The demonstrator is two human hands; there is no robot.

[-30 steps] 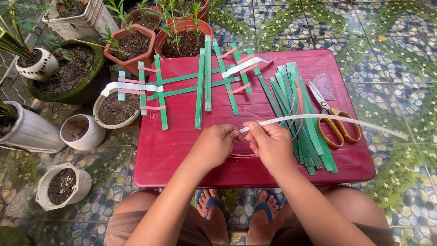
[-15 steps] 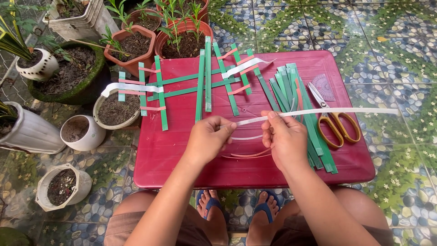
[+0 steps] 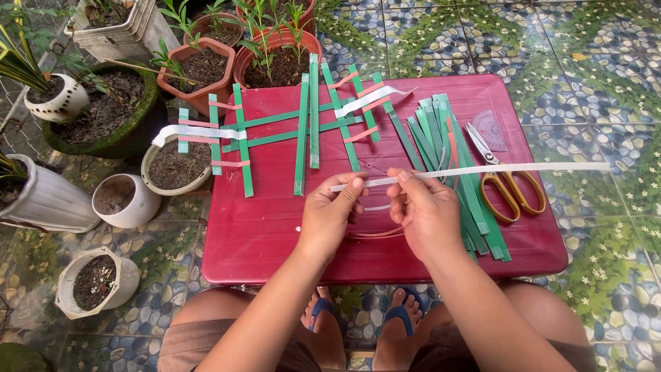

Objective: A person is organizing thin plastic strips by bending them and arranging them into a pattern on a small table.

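My left hand [image 3: 329, 215] and my right hand [image 3: 425, 212] both pinch a long white strip [image 3: 523, 167] above a red plastic table [image 3: 275, 227]. The strip runs from my left fingertips out past the table's right edge. The two hands sit close together near the strip's left end. Under them lie a thin pale strip and a pink strip [image 3: 375, 234] curved on the table.
A pile of green strips [image 3: 447, 148] lies right of my hands, with yellow-handled scissors [image 3: 506, 182] and a small protractor [image 3: 487, 129] beyond. Woven green, pink and white strips [image 3: 275, 134] cover the table's far left. Several plant pots [image 3: 169, 162] stand left and behind. Tiled floor surrounds the table.
Both hands have lifted the white strip away from my body and levelled it out. The right hand has slid slightly along it; the strip now lies nearly horizontal.
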